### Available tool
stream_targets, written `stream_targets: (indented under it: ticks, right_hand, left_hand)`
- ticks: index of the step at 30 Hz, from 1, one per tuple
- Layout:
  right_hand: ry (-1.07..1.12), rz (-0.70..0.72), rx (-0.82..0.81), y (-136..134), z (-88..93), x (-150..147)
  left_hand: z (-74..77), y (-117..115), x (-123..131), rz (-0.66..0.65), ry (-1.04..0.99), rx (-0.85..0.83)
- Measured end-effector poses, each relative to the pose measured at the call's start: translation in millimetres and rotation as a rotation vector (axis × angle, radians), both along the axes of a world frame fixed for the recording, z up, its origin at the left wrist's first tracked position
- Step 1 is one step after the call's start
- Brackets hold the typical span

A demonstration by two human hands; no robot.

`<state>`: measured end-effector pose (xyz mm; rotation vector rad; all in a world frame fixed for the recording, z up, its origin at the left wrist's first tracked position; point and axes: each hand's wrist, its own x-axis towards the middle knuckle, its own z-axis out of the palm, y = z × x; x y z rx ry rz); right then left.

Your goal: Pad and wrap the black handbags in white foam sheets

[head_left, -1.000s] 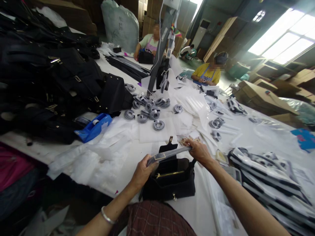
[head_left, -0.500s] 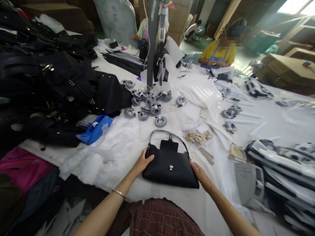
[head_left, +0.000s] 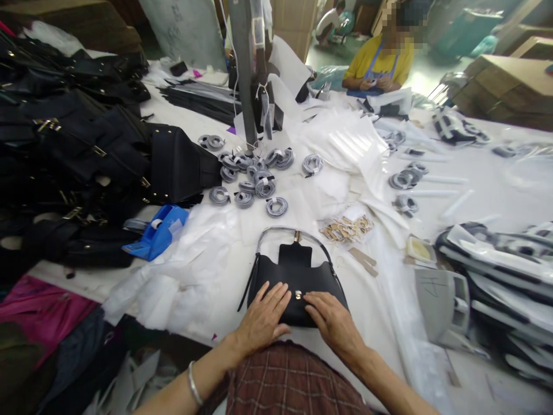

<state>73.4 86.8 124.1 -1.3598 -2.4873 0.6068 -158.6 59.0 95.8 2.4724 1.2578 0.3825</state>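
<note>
A black handbag (head_left: 287, 274) lies on the white table right in front of me, its flap (head_left: 295, 255) folded back and its handle arching away on the far side. A small gold clasp (head_left: 298, 295) shows on its front. Flat across the bag's left front lies my left hand (head_left: 264, 317), fingers stretched out. On the right front, just beside the clasp, rests my right hand (head_left: 334, 321), its fingers extended over the leather. Neither hand grips anything. The bag's lower edge is partly hidden under both hands.
Black bags (head_left: 86, 150) are heaped at the left, near a blue tape dispenser (head_left: 158, 233). Coiled grey straps (head_left: 263, 183) surround a post (head_left: 244, 75). Tags (head_left: 347, 229) lie beyond the bag. Wrapped items (head_left: 496, 276) are stacked right. A person in yellow (head_left: 363, 63) sits opposite.
Both hands have left the bag's side edges and moved inward onto its front, with fingers now laid flat. The bag sits straighter than before. The view has shifted slightly.
</note>
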Motion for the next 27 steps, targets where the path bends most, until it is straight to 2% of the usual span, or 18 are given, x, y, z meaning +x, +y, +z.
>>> stream_targets:
  ticks: [2,6,10,12,16,21,27]
  right_hand:
    - [-0.078,-0.048,-0.069,10.5,-3.4,-8.1]
    - [-0.293,-0.025,-0.21,30.6,-5.9,-20.3]
    - [-0.318,-0.042,-0.287,34.9,-7.9,-24.9]
    - [-0.302,-0.068,-0.307,33.1,-9.2,-25.1]
    - [-0.236,-0.159,-0.377,31.4,-10.9,-25.8]
    - [-0.123,-0.295,-0.545,38.8,-14.1,-26.4]
    - [-0.054,-0.361,-0.694,50.8,-23.9,-24.6]
  left_hand:
    - [2.7,5.2,6.2,0.099,-0.037,-0.038]
    - [13.0,23.6,22.2,0.275,-0.043,-0.21]
    - [11.9,38.5,32.4,0.344,-0.012,-0.438]
    - [9.0,42.3,34.1,0.36,-0.004,-0.497]
    - [5.2,46.0,35.9,0.382,0.014,-0.524]
    - [-0.3,50.1,37.1,0.374,0.015,-0.539]
    - [-4.1,47.9,33.6,0.317,0.029,-0.463]
